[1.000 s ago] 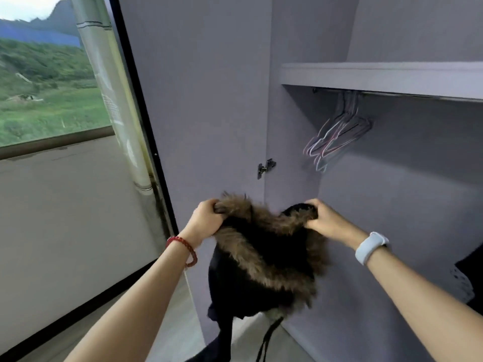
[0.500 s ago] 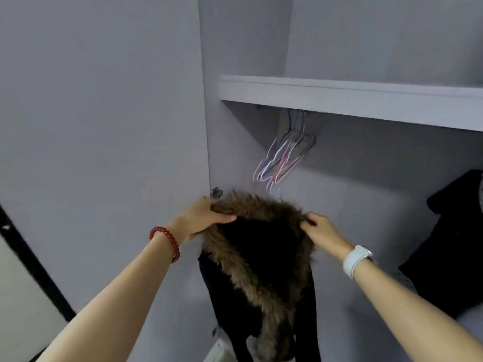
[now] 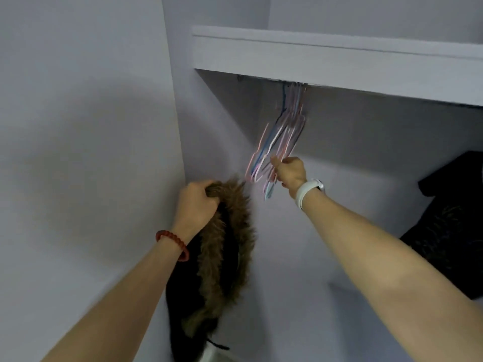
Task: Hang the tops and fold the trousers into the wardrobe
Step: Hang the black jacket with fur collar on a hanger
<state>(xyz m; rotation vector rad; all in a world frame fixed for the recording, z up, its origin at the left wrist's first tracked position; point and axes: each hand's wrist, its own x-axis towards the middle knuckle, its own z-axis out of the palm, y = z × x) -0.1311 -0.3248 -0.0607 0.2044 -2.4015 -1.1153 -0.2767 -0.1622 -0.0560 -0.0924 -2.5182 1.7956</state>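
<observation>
Inside a pale grey wardrobe (image 3: pixel 104 126), beneath a white shelf (image 3: pixel 339 61) with a rail tucked under it. Hanging from that rail, a bunch of thin pink, blue and white hangers (image 3: pixel 279 142), blurred. Right hand (image 3: pixel 291 172) raised, fingers curled round the lower ends of the hangers. Left hand (image 3: pixel 197 202) lower down, gripping the brown fur trim of a black coat (image 3: pixel 209 270) dangling by the wardrobe's left wall. Dark garment (image 3: pixel 449 226) hung far right.
</observation>
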